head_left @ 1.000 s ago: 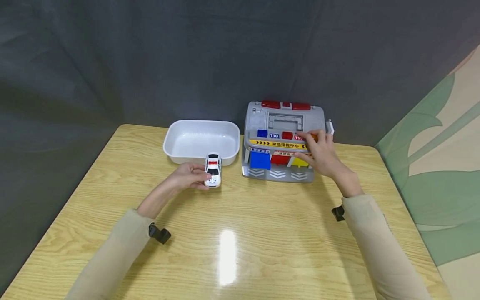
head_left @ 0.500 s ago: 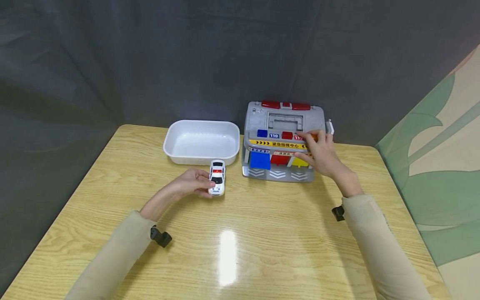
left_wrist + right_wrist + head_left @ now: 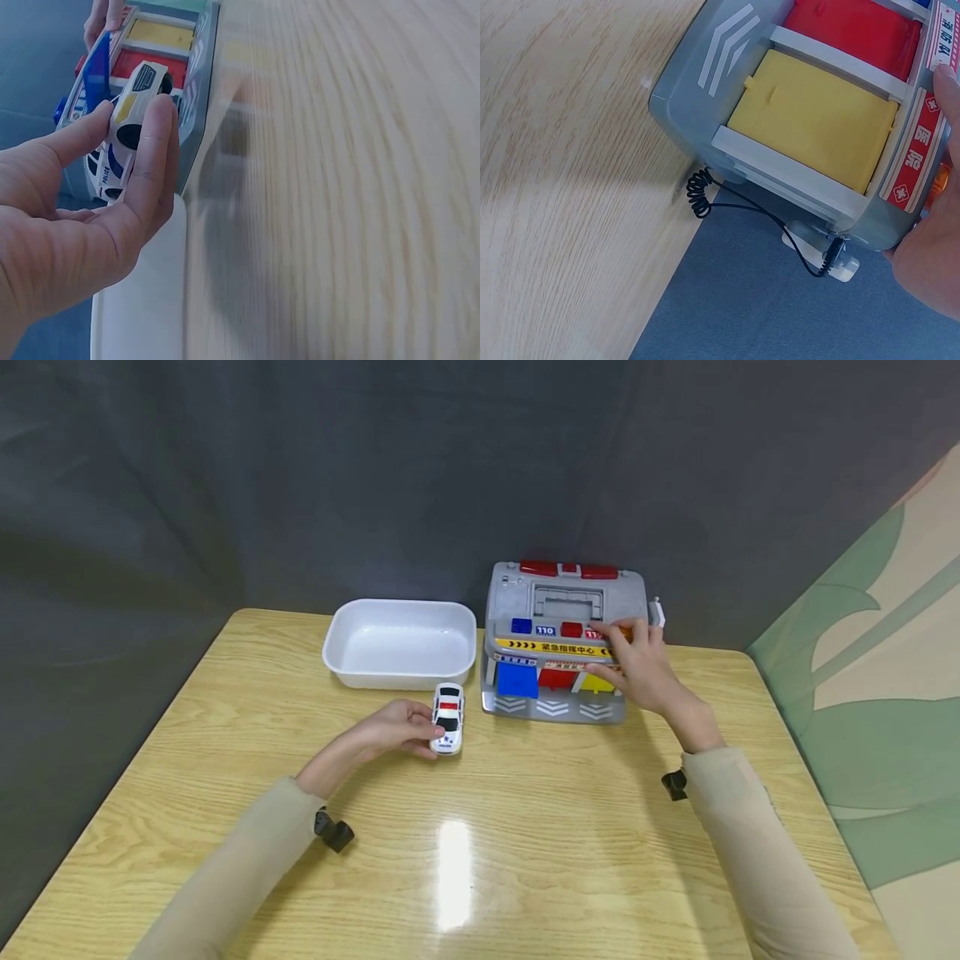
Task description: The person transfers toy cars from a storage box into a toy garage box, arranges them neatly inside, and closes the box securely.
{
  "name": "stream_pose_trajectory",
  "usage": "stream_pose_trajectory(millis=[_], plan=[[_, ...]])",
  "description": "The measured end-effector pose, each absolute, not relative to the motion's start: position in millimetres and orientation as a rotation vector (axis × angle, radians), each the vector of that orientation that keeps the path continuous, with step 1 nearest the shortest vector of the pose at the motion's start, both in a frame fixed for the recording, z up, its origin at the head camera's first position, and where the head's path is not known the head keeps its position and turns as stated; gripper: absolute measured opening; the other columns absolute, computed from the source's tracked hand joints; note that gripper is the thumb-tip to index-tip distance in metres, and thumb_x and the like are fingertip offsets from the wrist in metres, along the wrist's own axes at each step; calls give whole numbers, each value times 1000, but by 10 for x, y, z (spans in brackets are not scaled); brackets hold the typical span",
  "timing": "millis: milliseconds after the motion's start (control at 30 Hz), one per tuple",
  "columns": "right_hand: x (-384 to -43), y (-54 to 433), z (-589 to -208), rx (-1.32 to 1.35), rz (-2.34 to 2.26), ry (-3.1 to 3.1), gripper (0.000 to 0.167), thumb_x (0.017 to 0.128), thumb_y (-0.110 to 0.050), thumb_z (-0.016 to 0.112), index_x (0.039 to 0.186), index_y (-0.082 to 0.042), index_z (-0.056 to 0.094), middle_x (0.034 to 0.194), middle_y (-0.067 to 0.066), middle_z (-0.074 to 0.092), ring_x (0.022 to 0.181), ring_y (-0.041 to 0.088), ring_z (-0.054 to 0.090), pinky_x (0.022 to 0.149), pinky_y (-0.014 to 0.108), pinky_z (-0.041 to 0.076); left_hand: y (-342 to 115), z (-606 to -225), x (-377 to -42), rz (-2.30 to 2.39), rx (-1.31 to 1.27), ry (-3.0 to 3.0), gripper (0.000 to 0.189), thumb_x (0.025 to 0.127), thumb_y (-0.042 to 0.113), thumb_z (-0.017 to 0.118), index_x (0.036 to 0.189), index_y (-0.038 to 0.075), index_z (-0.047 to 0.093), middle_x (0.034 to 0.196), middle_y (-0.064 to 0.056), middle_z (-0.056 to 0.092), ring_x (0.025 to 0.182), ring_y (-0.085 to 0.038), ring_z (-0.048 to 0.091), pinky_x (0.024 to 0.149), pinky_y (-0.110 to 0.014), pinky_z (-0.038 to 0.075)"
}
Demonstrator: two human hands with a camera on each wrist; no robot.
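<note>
My left hand point(image 3: 393, 727) pinches a white toy police car point(image 3: 447, 719) between thumb and fingers, its red light bar facing up. In the left wrist view the car point(image 3: 129, 112) is held above the table, with the toy garage beyond it. My right hand point(image 3: 648, 672) grips the front roof edge of the grey toy garage point(image 3: 513, 597), thumb on the front and fingers on top. The garage's blue door point(image 3: 517, 680) is swung outward. Its red door point(image 3: 557, 679) and yellow door point(image 3: 814, 116) lie flat in their frames. The fingers partly hide an orange button.
A white plastic bin point(image 3: 397, 680) stands left of the garage, close behind the car. A white handset point(image 3: 832, 262) on a coiled black cord point(image 3: 698, 193) hangs at the garage's right side. A dark curtain point(image 3: 420, 485) rises behind the wooden table point(image 3: 540, 827).
My left hand has carried the police car right and toward me, away from the bin's front wall. My right hand stays in place on the garage.
</note>
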State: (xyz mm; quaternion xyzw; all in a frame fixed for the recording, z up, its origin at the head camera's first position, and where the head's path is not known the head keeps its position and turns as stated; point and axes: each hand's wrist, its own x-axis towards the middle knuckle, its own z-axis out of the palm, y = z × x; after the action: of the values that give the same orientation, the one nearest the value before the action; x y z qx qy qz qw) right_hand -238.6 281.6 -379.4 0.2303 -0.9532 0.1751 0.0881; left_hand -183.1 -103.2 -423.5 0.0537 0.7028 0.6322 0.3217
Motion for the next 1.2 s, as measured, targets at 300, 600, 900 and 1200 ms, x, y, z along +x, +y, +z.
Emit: stream_pose_trajectory(millis=[300, 600, 900, 1200], plan=[[-2388, 2835, -3778, 655, 497, -2860, 66, 89, -34, 69, 144, -8, 40, 133, 27, 30, 116, 45, 23, 89, 55, 29, -790, -4283, -1896, 1647, 121, 1829, 47, 92, -2, 60, 130, -18, 37, 102, -23, 64, 74, -22, 67, 80, -36, 56], [-2399, 2820, -3690, 662, 440, -2884, 66, 89, -36, 69, 142, -7, 43, 131, 28, 33, 113, 45, 27, 86, 53, 33, -567, -4354, -1989, 1673, 101, 1796, 44, 91, -5, 61, 127, -17, 40, 104, -24, 64, 75, -22, 67, 78, -35, 57], [-2401, 2772, -3611, 707, 415, -2882, 65, 85, -33, 75, 136, -5, 46, 121, 25, 39, 107, 41, 31, 81, 46, 32, -405, -4407, -2000, 1695, 157, 1744, 41, 95, -6, 54, 130, -18, 37, 96, -17, 61, 77, -21, 66, 80, -36, 56], [-2391, 2772, -3633, 679, 435, -2907, 65, 86, -33, 73, 138, -6, 45, 123, 25, 37, 109, 41, 29, 83, 48, 33, -235, -4484, -2032, 1703, 95, 1742, 45, 94, -8, 55, 132, -17, 33, 93, -14, 58, 73, -20, 65, 79, -36, 57]])
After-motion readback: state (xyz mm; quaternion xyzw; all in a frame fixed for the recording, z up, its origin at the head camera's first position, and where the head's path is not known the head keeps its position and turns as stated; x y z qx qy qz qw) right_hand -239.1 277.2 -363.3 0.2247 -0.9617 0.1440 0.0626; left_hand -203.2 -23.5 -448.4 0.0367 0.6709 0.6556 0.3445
